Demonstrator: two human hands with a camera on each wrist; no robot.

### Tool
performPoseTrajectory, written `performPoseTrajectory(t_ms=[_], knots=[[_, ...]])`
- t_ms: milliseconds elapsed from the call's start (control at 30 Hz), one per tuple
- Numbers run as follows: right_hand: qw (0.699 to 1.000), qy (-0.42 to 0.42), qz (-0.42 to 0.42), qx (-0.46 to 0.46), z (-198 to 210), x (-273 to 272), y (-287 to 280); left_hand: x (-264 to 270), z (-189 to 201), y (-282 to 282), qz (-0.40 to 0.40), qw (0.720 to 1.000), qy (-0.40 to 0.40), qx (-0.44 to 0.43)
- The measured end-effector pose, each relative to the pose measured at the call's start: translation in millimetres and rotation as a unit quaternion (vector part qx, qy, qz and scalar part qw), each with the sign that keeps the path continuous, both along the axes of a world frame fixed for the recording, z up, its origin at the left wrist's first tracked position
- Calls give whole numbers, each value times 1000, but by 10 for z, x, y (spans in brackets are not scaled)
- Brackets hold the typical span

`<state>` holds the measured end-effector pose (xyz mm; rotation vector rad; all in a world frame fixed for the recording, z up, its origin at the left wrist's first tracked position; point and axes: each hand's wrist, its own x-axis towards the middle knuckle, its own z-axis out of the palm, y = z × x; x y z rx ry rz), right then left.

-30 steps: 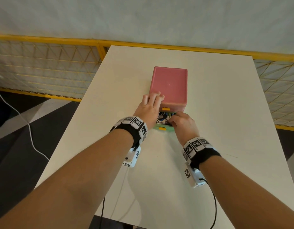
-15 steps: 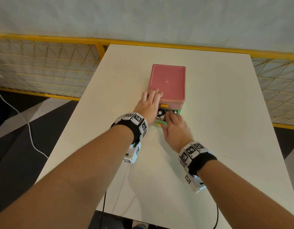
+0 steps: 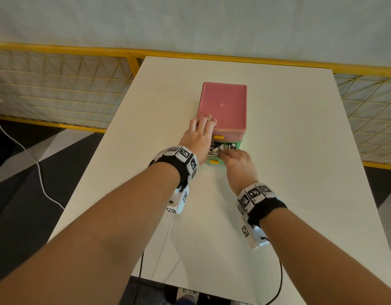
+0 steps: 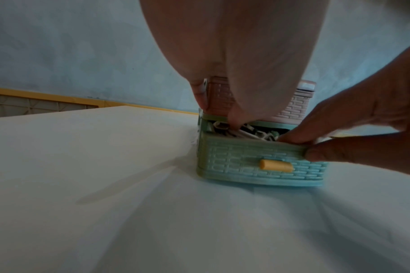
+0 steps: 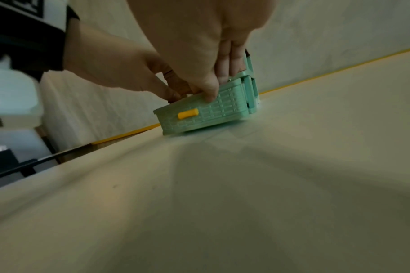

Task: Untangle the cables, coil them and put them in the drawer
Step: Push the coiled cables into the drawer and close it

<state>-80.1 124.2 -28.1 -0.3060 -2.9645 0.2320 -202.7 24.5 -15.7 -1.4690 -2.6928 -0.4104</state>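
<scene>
A small cabinet with a pink top [image 3: 223,106] stands mid-table. Its green bottom drawer [image 4: 234,162], with a yellow handle, is pulled partly out. White and dark cables [image 4: 246,133] lie bundled inside it. My left hand [image 3: 201,133] rests its fingers on the cabinet's front left corner, and its thumb presses down on the cables. My right hand [image 3: 236,159] pinches the drawer's front wall [image 5: 213,114]: fingers inside over the rim, thumb on the outer face. Both hands hide most of the drawer's inside.
The white table [image 3: 300,150] has bare surface all round the cabinet. A yellow mesh railing [image 3: 58,84] runs behind it and to both sides. A white cord [image 3: 36,168] lies on the dark floor at left. Black wrist-camera leads [image 3: 280,282] hang over the near edge.
My right hand uncurled, reached its fingers into the drawer, and now grips the drawer's front wall. My left hand has stayed on the cabinet's corner.
</scene>
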Motion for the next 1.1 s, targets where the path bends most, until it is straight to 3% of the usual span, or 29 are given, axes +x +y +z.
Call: performPoseTrajectory(t_ms=[167, 300, 400, 500, 567, 667, 767, 967, 1100], knots=[[994, -74, -5, 85, -6, -55, -18, 19, 68, 1, 15, 1000, -17, -20], [993, -100, -20, 53, 53, -234, -24, 18, 158, -11, 17, 999, -21, -32], [996, -83, -20, -22, 63, -275, 61, -41, 244, -53, 2, 999, -16, -46], [987, 84, -19, -137, -15, -52, 93, -174, 279, -75, -36, 999, -12, -38], [965, 180, -76, -175, -125, 103, 111, -332, 325, -95, -72, 997, -19, -36], [928, 138, -186, -292, -264, 56, 231, -523, 516, -102, -105, 990, -62, -64], [904, 97, -175, -377, -313, -180, 315, -580, 636, -76, -105, 987, -97, -77], [879, 118, -266, -377, -290, -468, 362, -544, 576, -68, -75, 990, -109, -53], [888, 113, -265, -358, -266, -483, 348, -508, 556, -76, -66, 991, -105, -43]])
